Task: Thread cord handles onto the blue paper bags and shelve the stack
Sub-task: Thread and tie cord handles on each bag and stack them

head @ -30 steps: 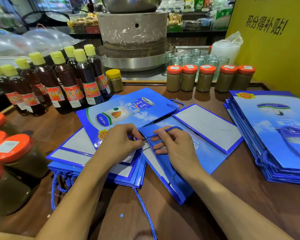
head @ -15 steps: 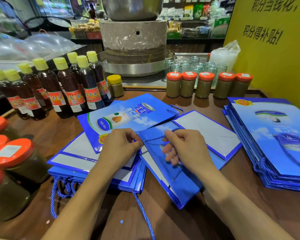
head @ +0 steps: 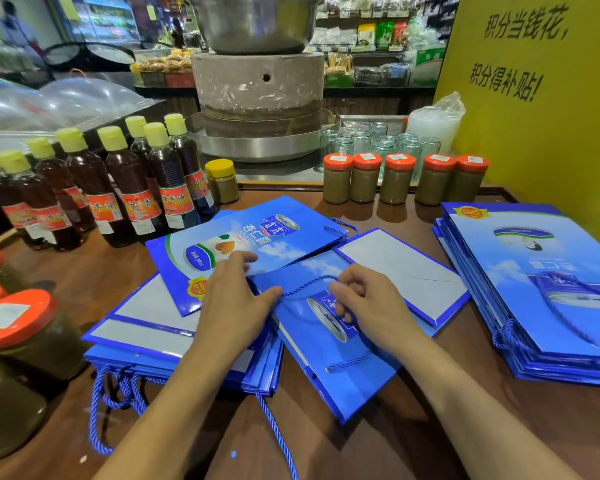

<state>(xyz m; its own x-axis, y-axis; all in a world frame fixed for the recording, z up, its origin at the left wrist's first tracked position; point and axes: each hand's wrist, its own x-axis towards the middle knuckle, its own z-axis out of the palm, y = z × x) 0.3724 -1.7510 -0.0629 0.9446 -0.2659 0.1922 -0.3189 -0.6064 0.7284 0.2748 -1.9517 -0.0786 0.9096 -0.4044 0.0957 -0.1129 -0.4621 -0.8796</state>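
Near the table's (head: 371, 448) front edge lies the bag (head: 329, 386). It is light, stiff paper that likely slides, so we pin it. At the bag's left side our left hand (head: 236, 306) presses down with straight fingers, the thumb touching the cord (head: 309, 283). The cord is soft and limp, and our right hand (head: 368, 299) curls round its loop.

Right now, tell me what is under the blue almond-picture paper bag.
Its near corner overlaps the left-side stack of flat blue paper bags; anything beneath its middle is hidden.
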